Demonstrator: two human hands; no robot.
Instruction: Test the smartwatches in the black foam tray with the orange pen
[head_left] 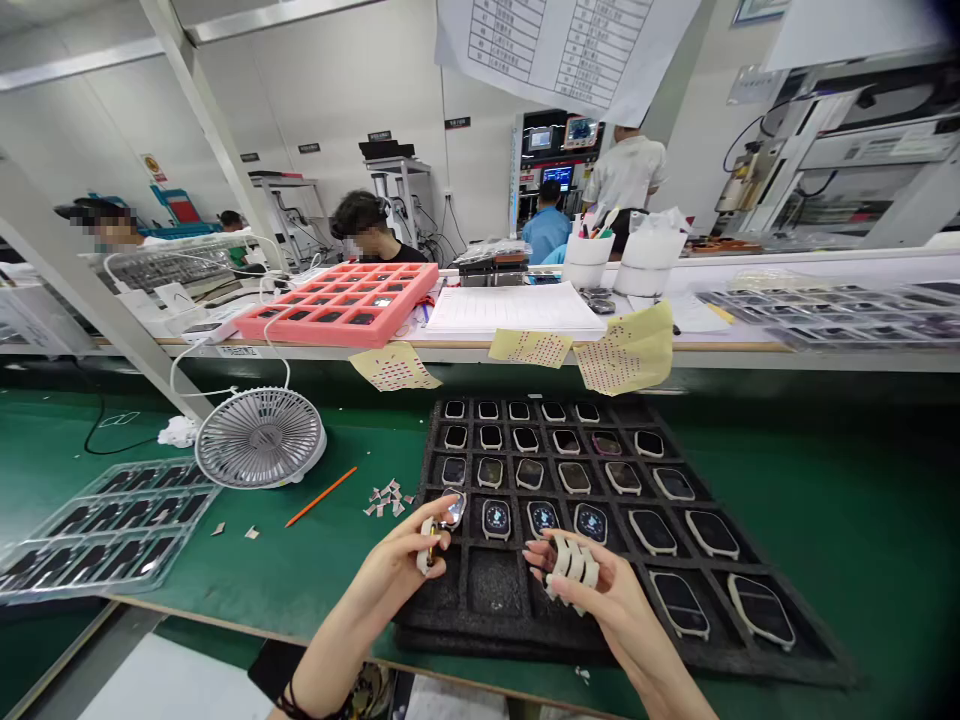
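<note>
My left hand (pixel 394 572) is over the lower left of the black foam tray (pixel 480 640), fingers closed on a smartwatch (pixel 451 508), which is tilted and held just above the cells. A small white part (pixel 426 546) also sits in that grip; I can't tell exactly what it is. My right hand (pixel 600 600) is curled, gripping a bundle of curved white clips (pixel 571 563) above the tray, fingers closed around them.

The lit watches (pixel 542 518) nearest my hands sit in their cells, right beside an empty cell (pixel 493 582). More watches fill the tray. Risks: the tilted watch could slip from a thin pinch and knock a neighbour. My fingernails could scrape a screen if I reach in low. A loose clip could drop into a cell.

Off the tray, on the green tabletop (pixel 840 520), are scattered paper bits (pixel 388 497), an orange pencil (pixel 321 496), a small fan (pixel 260 437), and a clear plastic tray (pixel 105 530). The bits could get into a cell if brushed.
</note>
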